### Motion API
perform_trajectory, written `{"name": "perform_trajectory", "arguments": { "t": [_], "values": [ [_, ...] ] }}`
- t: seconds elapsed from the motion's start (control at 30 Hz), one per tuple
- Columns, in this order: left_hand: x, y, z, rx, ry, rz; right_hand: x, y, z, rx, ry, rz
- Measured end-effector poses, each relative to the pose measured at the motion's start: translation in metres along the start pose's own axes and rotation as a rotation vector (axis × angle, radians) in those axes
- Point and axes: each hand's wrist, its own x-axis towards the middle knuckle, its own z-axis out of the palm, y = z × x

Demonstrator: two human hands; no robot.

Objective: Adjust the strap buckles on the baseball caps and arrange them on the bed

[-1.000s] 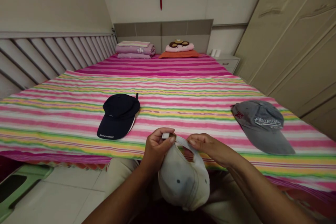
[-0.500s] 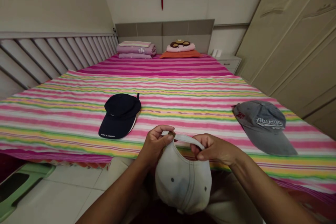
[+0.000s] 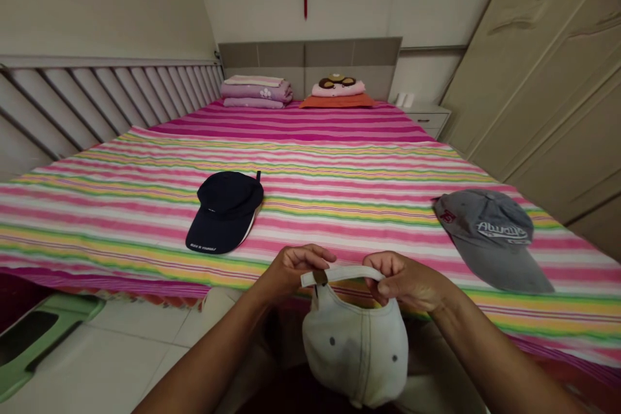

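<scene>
A pale, off-white baseball cap (image 3: 356, 349) hangs crown down in front of my lap, its back strap on top and its brim out of sight. My right hand (image 3: 405, 278) pinches the right end of the strap (image 3: 352, 272) between thumb and fingers. My left hand (image 3: 295, 268) is at the strap's other end, by the brass-coloured buckle (image 3: 321, 277). Its fingers are loosely bent, apart, behind and above the buckle, with no clear grip on it. A navy cap (image 3: 226, 210) lies on the bed to the left, and a grey cap (image 3: 490, 233) lies to the right.
The bed has a striped sheet (image 3: 330, 187). Folded purple bedding (image 3: 255, 92) and a pink and orange stack (image 3: 338, 94) are by the headboard. A slatted rail (image 3: 121, 97) runs along the left. A green stool (image 3: 53, 330) stands on the floor at lower left.
The pale cap has moved down and slightly right with my right hand. My left thumb has come off the buckle, and the left fingers now sit above it. The other caps stay put.
</scene>
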Motion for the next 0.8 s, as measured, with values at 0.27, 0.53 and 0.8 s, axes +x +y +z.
{"name": "perform_trajectory", "arguments": {
  "t": [0.27, 0.53, 0.8],
  "values": [
    [-0.005, -0.022, -0.001, 0.103, -0.076, -0.309, 0.001, 0.008, -0.004, -0.052, 0.088, -0.007],
    [-0.002, -0.019, 0.01, -0.134, 0.01, -0.366, 0.004, -0.001, 0.004, -0.141, 0.095, 0.017],
    [-0.001, -0.013, 0.02, -0.146, -0.063, -0.397, 0.007, -0.011, 0.014, -0.284, 0.046, 0.032]
  ]
}}
